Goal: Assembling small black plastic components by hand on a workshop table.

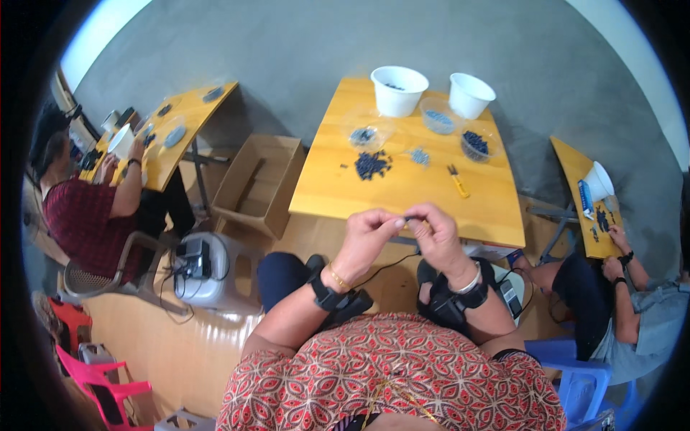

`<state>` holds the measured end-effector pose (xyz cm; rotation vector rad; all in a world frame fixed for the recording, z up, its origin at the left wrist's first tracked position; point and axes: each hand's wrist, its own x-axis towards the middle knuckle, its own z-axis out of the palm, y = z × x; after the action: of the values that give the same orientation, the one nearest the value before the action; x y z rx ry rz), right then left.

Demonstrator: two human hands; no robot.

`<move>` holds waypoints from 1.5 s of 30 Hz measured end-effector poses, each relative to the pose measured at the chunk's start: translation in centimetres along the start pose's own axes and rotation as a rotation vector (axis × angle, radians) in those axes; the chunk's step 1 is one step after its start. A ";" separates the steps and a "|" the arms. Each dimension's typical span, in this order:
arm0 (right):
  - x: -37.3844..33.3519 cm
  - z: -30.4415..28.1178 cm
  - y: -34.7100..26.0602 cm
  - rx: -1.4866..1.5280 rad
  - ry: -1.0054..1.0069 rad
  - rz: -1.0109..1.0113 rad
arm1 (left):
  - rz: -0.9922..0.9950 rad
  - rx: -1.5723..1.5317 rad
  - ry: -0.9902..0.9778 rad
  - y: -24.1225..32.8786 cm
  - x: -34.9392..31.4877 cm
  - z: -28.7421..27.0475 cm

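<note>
My left hand [370, 235] and my right hand [440, 235] meet just above the near edge of the wooden table [345, 197]. Their fingertips pinch a small dark piece [408, 220], mostly covered by the fingers, too small to name. Beyond them lies a heap of small dark blue pieces [371, 166], with a little cluster of pale blue pieces [419, 156] to its right. A yellow-handled cutting tool [458, 182] rests farther right. Behind are clear bowls of pale blue bits [438, 118], dark pieces [476, 146] and mixed small parts [363, 135].
Two white buckets [399, 92] [472, 96] stand at the table's far edge. An open cardboard box [260, 183] is on the floor to the left. One person [90, 223] works at a left table, another [640, 309] at a right one. A grey stool [205, 276] bears dark devices.
</note>
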<state>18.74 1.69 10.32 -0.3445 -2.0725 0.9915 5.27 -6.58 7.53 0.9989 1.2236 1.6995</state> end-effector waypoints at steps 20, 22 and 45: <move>10.7 -4.2 16.0 -0.322 -0.014 0.232 | -0.064 0.063 0.145 -7.9 5.4 -4.7; 10.0 -0.8 16.5 -0.291 -0.059 0.148 | -0.011 0.077 0.151 -7.6 5.7 -4.7; 11.9 4.8 17.8 -0.675 -0.253 -0.014 | 0.138 0.189 0.045 -8.1 6.1 -6.6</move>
<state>5.78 17.20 1.68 -0.5632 -2.6027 0.3037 -1.82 -1.50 -0.85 1.1869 1.3929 1.7437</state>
